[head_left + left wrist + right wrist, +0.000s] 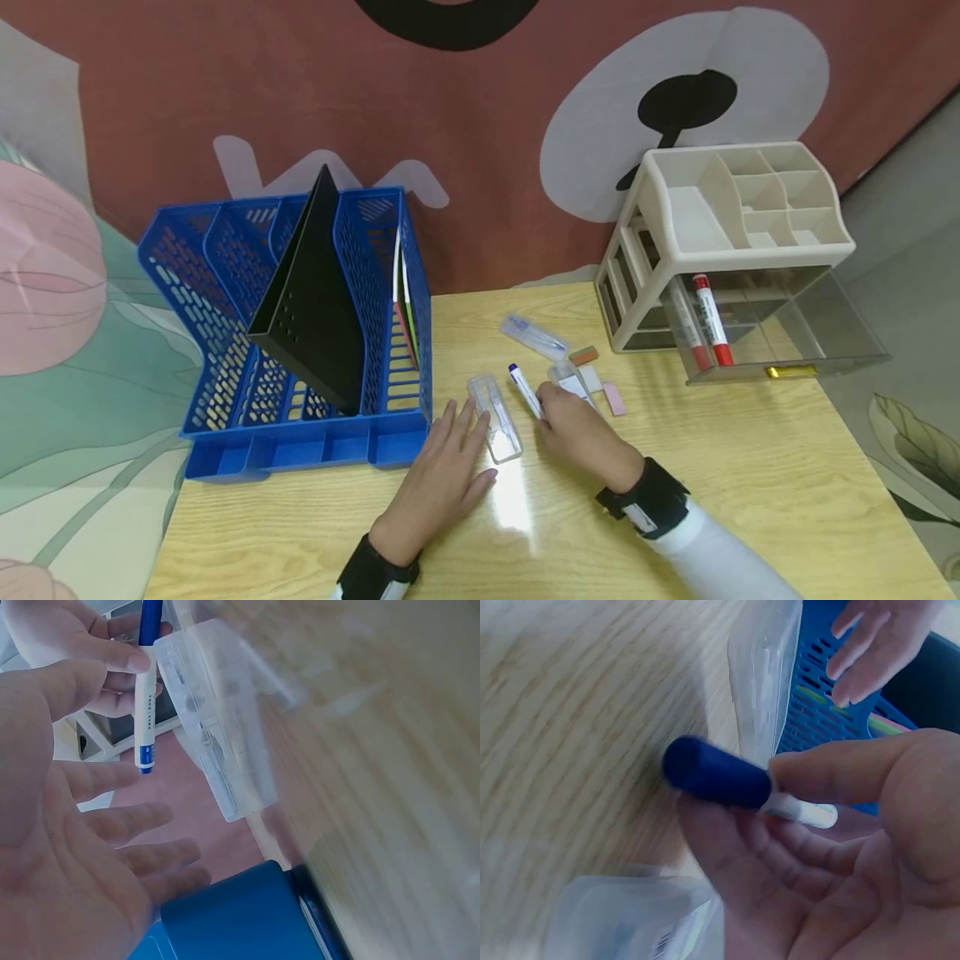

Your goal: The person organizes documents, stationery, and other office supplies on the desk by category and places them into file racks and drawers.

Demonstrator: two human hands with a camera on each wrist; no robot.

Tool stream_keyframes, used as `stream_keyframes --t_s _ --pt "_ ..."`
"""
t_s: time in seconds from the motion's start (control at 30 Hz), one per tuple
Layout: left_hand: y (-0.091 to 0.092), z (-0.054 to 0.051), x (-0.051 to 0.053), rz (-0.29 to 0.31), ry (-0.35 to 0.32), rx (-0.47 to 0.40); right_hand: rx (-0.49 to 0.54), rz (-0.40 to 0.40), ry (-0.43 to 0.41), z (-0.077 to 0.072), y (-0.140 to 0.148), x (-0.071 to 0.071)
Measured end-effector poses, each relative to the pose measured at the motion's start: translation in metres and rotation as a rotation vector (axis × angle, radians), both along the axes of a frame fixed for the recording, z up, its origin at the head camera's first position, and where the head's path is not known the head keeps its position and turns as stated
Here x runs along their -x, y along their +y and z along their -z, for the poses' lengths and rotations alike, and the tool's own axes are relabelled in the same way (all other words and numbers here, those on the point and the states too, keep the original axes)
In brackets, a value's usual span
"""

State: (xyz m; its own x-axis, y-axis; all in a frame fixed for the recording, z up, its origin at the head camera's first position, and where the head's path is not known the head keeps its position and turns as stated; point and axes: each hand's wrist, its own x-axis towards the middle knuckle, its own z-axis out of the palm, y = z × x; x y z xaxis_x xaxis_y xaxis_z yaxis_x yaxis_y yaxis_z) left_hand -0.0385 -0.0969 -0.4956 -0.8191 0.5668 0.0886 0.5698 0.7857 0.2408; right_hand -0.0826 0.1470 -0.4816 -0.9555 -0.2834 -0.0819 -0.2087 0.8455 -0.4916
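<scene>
My right hand (585, 442) pinches a white marker with a blue cap (527, 392) between thumb and fingers, just above the wooden table. In the right wrist view the marker's blue cap (716, 772) points toward the camera. My left hand (442, 475) is spread, palm down, at the left side of a clear plastic case (497, 417); whether its fingertips touch the case I cannot tell. That case (217, 720) stands apart from the fingers in the left wrist view. Beside the right hand lies another clear box (572, 382) with a white label inside.
A blue file rack (300, 429) holds a black folder (318, 325) and thin booklets. On the right stands a white organizer (757, 200), its clear drawer (832, 333) pulled out with red-capped markers (711, 317) inside. A clear pouch (534, 335) and a pink eraser (614, 398) lie between.
</scene>
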Motion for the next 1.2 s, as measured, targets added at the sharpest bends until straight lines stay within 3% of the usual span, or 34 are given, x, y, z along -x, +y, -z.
stream_keyframes --t_s 0.17,0.27,0.43,0.63,0.8,1.03,1.2 --pt "0.002 0.001 0.000 -0.005 0.015 -0.017 0.128 0.023 -0.060 -0.003 0.009 -0.003" --pt "0.004 0.002 0.000 -0.007 0.004 -0.030 0.169 0.037 -0.049 -0.009 0.015 -0.008" --pt "0.006 0.001 0.001 -0.004 0.008 -0.038 0.228 0.030 0.056 -0.020 0.024 -0.016" --pt "0.008 0.000 0.003 0.004 -0.005 -0.040 0.224 0.022 0.198 -0.038 0.032 -0.025" --pt "0.010 -0.001 0.005 0.009 -0.001 -0.034 0.208 0.043 0.270 -0.063 0.039 -0.037" --pt "0.011 -0.004 0.009 0.018 -0.001 -0.027 0.173 0.055 0.493 -0.100 0.053 -0.050" --pt "0.013 -0.006 0.013 0.023 0.005 -0.027 0.190 0.093 0.596 -0.122 0.065 -0.056"
